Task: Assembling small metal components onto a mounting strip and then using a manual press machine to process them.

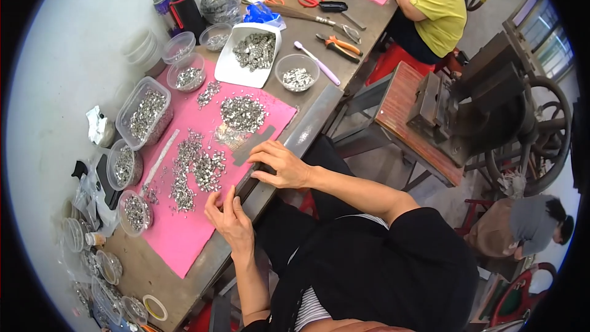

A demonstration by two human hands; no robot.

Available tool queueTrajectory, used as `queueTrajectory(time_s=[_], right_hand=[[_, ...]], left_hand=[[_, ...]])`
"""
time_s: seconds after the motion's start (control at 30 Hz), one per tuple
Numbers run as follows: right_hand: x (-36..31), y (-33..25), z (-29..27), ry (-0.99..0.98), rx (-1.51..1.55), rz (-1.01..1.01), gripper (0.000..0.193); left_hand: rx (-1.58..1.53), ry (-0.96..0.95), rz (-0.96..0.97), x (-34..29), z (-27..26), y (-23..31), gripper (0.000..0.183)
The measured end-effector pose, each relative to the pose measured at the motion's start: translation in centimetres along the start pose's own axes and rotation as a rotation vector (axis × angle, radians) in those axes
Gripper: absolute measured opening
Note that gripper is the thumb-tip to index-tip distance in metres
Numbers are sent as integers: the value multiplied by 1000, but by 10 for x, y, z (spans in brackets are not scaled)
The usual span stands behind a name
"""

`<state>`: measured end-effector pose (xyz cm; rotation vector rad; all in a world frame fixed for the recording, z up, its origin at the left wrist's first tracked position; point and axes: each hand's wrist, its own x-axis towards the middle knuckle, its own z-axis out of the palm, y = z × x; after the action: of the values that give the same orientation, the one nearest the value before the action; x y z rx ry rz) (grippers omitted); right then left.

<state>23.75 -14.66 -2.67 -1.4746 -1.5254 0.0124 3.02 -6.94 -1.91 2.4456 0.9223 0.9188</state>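
Observation:
Small silvery metal pieces (209,171) lie in loose piles on a pink mat (178,243). My left hand (233,220) rests at the mat's near edge, just below the closest pile, its fingers apart and nothing visible in them. To its right, my right hand (284,166) is over the table edge with fingers stretched and thumb apart. Its fingertips are beside a flat grey metal strip (255,146); whether they touch it I cannot tell. Beyond the strip sits a round heap of pieces (243,114).
Clear tubs of metal pieces (145,112) line the mat's left side. A white scoop (232,67), a bowl (297,72), a toothbrush (319,64) and orange-handled pliers (340,47) lie beyond. A heavy press (473,104) stands right. A person in yellow (439,9) works at the far end.

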Motion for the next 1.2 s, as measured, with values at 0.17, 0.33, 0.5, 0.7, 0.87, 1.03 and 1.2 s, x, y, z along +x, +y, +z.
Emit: queueTrajectory(time_s=[0.17,0.33,0.5,0.7,0.87,1.03,1.2], right_hand=[[1,2,1,-14,2,8,37],[2,4,-5,-140,-41,-52,46],[-6,5,1,-131,-43,-59,55],[-9,5,9,-75,-40,-95,62],[-1,11,2,-44,-35,-143,45],[3,13,-6,-65,-36,-109,40],[-1,7,2,-87,-53,-71,40]], left_hand=[[-60,84,-19,-1,1,2,26],[62,84,10,0,4,10,32],[139,102,43,-7,12,-2,33],[124,220,77,-21,10,-4,28],[-445,461,-107,-61,-1,-9,31],[-886,357,-655,-84,-35,-19,31],[-803,25,-687,-79,-47,-3,25]])
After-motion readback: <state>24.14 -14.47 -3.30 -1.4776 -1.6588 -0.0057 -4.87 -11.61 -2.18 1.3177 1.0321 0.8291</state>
